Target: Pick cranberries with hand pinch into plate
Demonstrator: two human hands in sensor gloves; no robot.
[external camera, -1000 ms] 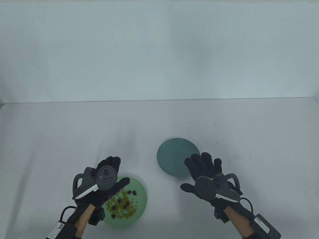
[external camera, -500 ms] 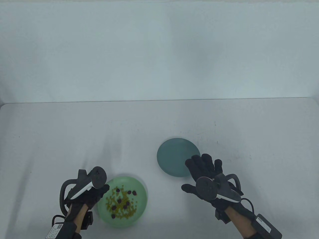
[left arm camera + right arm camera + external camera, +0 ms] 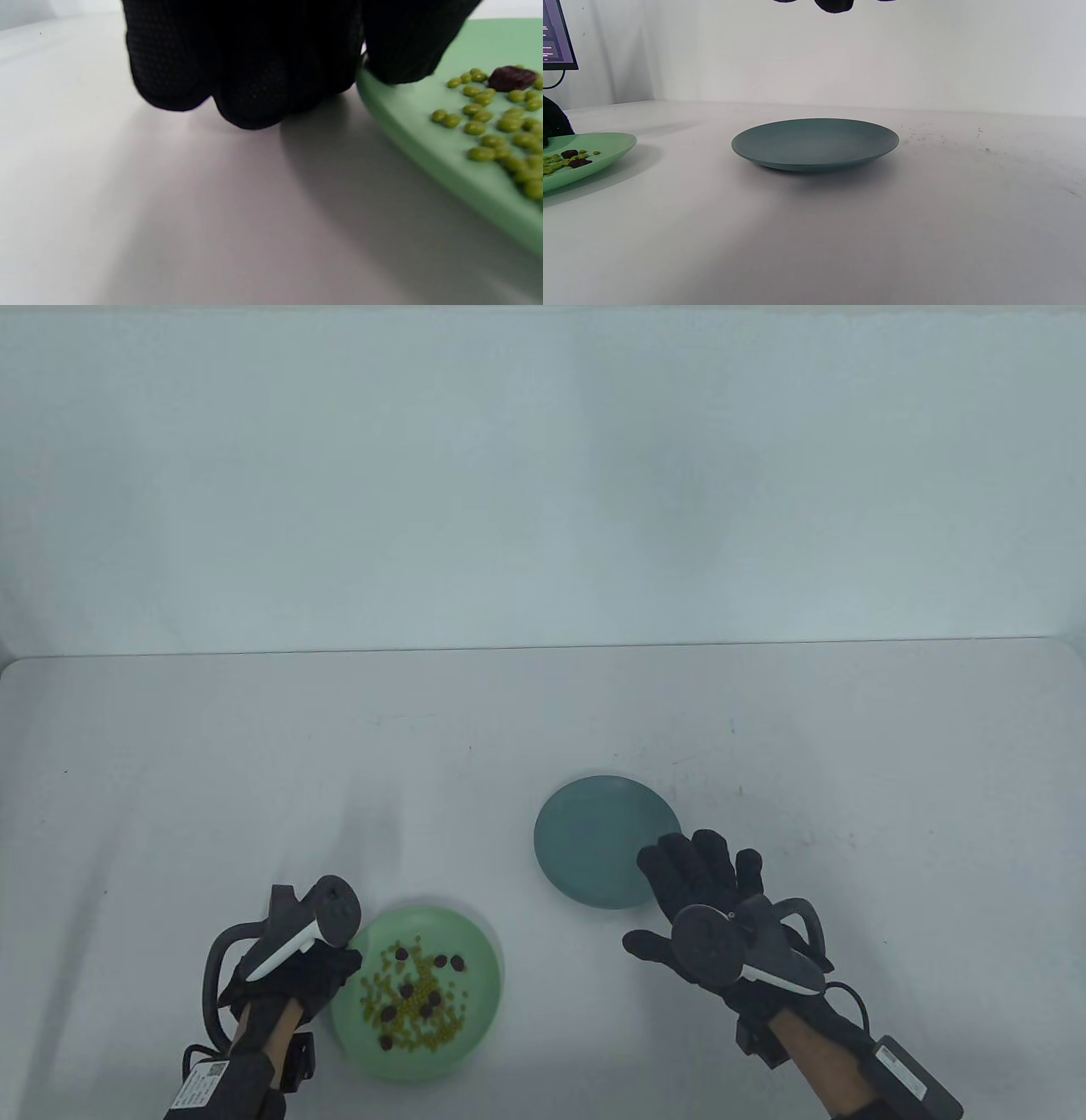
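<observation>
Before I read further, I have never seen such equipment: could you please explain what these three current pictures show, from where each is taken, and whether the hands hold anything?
These are a person's two hands in black sensor gloves, with a tracker strapped on the back of each. One camera looks down at the white table; two small cameras sit on the wrists. The left hand rests curled at the edge of the green plate, which carries small green beans and dark cranberries. The left wrist view shows that same rim from close by. The right hand is spread open above the near edge of an empty teal plate; its wrist camera sees that plate from low down. Neither hand visibly holds a cranberry.
</observation>
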